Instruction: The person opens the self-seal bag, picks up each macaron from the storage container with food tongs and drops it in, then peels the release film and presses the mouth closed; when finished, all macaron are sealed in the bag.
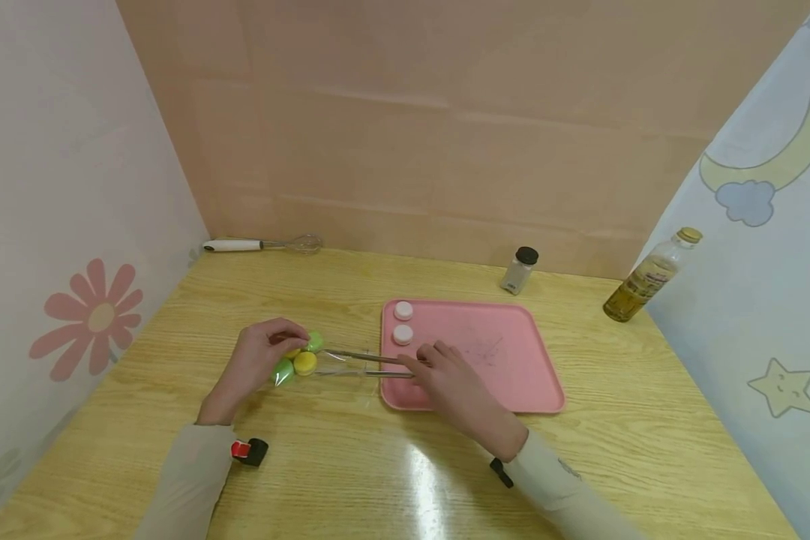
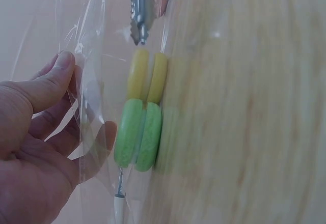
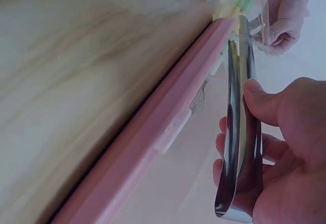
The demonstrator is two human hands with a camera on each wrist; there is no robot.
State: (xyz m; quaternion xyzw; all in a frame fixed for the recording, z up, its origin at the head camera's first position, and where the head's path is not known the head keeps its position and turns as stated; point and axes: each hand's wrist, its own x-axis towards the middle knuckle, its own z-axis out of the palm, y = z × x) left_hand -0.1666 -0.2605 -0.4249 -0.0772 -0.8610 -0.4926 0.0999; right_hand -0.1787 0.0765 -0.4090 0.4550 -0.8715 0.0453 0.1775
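My left hand (image 1: 251, 360) pinches the edge of a clear plastic bag (image 2: 94, 76) between thumb and fingers. Inside the bag lie green macarons (image 1: 283, 372) and yellow macarons (image 1: 304, 364), grouped together on the table. In the left wrist view a yellow macaron (image 2: 137, 76) and a green macaron (image 2: 130, 132) stand out through the film. Steel tongs (image 3: 232, 122) are gripped by my right hand (image 1: 460, 386), thumb on one arm and fingers on the other. Their parted, serrated tips reach into the bag, close to the yellow macaron.
Two whitish macarons (image 1: 403, 334) sit at the left side of a pink tray (image 1: 506, 360). Behind are a whisk (image 1: 236, 245) at the left wall, a black-capped jar (image 1: 517, 274) and an oil bottle (image 1: 641, 285) on the right.
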